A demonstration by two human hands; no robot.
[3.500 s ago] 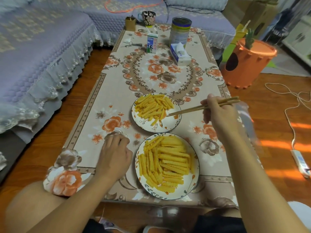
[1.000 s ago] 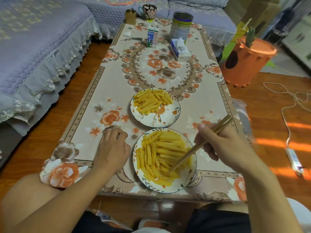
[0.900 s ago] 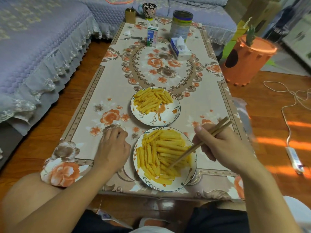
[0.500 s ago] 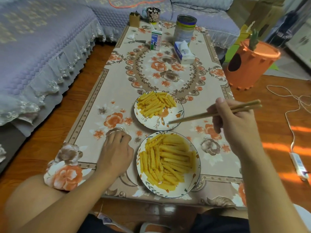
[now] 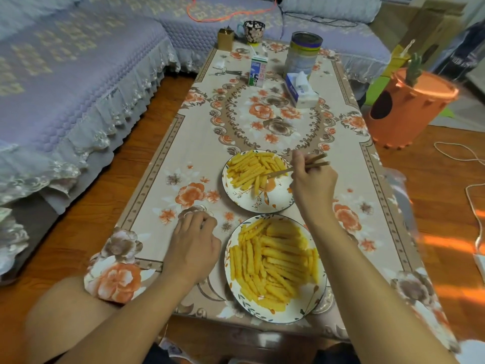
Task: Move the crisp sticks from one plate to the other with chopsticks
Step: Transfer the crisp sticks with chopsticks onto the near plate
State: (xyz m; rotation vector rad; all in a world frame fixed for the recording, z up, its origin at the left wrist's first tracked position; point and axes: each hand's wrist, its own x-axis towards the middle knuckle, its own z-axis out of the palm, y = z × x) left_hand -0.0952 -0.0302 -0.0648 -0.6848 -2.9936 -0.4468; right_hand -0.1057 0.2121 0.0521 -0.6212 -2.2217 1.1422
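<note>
Two flower-rimmed plates hold yellow crisp sticks. The near plate (image 5: 233,290) is heaped with crisp sticks (image 5: 273,264). The far plate (image 5: 278,200) carries a smaller pile of crisp sticks (image 5: 249,169) on its far half. My right hand (image 5: 312,185) grips wooden chopsticks (image 5: 286,170) whose tips reach over the far plate; one stick (image 5: 256,184) stands almost on end just below the tips. My left hand (image 5: 195,243) rests as a loose fist on the tablecloth, left of the near plate.
The long floral-clothed table (image 5: 189,143) also bears a milk carton (image 5: 257,70), a tin can (image 5: 301,55), a tissue box (image 5: 300,91), a mug (image 5: 254,30) and a small brown box (image 5: 225,39) at its far end. A sofa (image 5: 65,74) runs along the left; an orange bin (image 5: 409,109) stands right.
My right hand dipped the chopsticks into the near plate, lifted them, and has now carried the tips forward over the far plate. My left hand has stayed put.
</note>
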